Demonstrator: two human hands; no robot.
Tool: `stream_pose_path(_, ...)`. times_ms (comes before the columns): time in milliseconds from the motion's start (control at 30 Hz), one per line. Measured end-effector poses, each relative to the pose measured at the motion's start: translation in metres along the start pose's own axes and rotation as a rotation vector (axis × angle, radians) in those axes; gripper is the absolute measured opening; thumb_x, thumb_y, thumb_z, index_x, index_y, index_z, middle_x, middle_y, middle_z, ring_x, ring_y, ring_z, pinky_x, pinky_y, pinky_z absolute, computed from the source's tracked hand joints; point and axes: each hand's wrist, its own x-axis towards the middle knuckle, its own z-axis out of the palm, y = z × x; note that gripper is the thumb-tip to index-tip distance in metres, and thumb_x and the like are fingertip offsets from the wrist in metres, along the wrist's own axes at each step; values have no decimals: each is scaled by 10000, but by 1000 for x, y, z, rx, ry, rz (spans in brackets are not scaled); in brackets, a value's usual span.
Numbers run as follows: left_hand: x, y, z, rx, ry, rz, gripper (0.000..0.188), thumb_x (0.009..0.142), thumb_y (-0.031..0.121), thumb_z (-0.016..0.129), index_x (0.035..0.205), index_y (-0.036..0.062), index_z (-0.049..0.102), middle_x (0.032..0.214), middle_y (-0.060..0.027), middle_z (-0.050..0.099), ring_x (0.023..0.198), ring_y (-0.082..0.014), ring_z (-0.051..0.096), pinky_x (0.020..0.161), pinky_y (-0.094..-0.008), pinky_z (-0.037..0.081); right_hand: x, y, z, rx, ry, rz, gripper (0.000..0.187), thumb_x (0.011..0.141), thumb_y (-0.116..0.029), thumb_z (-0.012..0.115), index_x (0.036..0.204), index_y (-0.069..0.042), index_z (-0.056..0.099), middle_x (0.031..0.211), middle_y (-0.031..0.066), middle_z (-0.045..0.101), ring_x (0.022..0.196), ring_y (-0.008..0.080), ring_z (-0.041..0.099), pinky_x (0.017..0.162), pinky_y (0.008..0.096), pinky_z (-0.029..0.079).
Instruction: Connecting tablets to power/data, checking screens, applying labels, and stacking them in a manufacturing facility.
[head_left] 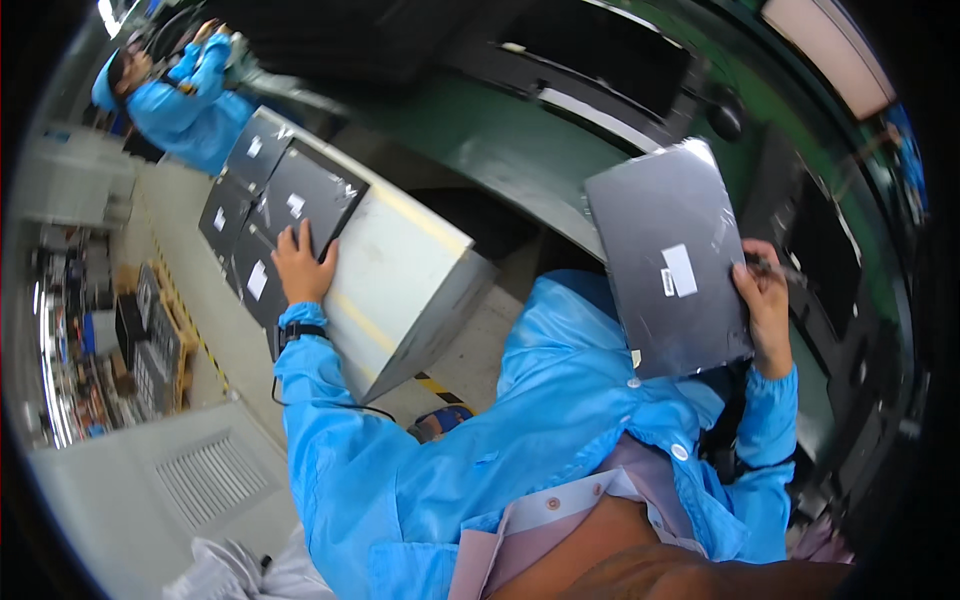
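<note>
My right hand [766,300] grips the right edge of a flat dark grey, laptop-like panel [665,230], its thumb on the face. Clear shiny film covers this panel, which carries two white labels and is held up tilted over my lap. A thin dark object [778,268] shows by the right fingers; its kind is unclear. My left hand [305,265] lies with fingers spread, its fingertips at the lower edge of a similar dark panel [310,187]. That panel lies among several labelled ones, such as another dark panel [255,270], on a pale box-like stand [400,255].
A green workbench [470,150] with a dark monitor [600,55] runs along the far side; another screen [825,250] stands at right. At far left, a person in blue [190,110] works. A grey vented cabinet [160,490] stands lower left, near a loaded pallet [165,340].
</note>
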Motion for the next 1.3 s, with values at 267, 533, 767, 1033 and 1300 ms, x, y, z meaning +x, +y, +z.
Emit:
stream_pose_path(267,-4,105,-19,-262,232,271,885,837,378,792,1521,-14,388,1573,-254,378,1508,-420,293,1224,-658,98,28,-33,-2,-585,-48,-307,269,934,-147,716,1160,-51,608,991,170,719,868,261,708,743,378,541)
stream_pose_path(533,-40,360,-102,-686,59,1034,752,694,165,791,1400,82,543,1564,-246,388,1470,-471,337,1193,-729,128,29,-18,42,-1252,291,-910,223,817,-187,654,1005,-80,598,927,63,584,885,230,618,730,344,484)
stream_pose_path(767,-17,379,-106,-731,158,1133,491,750,-44,600,1238,-1,629,1385,-223,574,1340,-422,522,1184,-666,264,-85,-7,-70,-951,773,-646,213,798,-115,662,1009,-99,637,683,78,636,607,304,667,544,412,538)
stream_pose_path(1033,-11,382,-110,-626,139,1187,593,809,117,697,1366,-1,532,1464,-293,479,1378,-485,455,1168,-680,281,-273,42,-316,-606,1912,-147,392,903,-370,777,1093,-74,603,877,141,701,821,284,703,726,390,548)
stream_pose_path(1300,-12,391,-146,-617,152,1200,485,902,224,722,1308,-20,618,1305,-254,616,1254,-390,577,1091,-565,416,-393,79,-584,-661,2042,852,814,864,-690,623,1309,-9,606,1312,256,651,1257,421,605,1058,465,464)
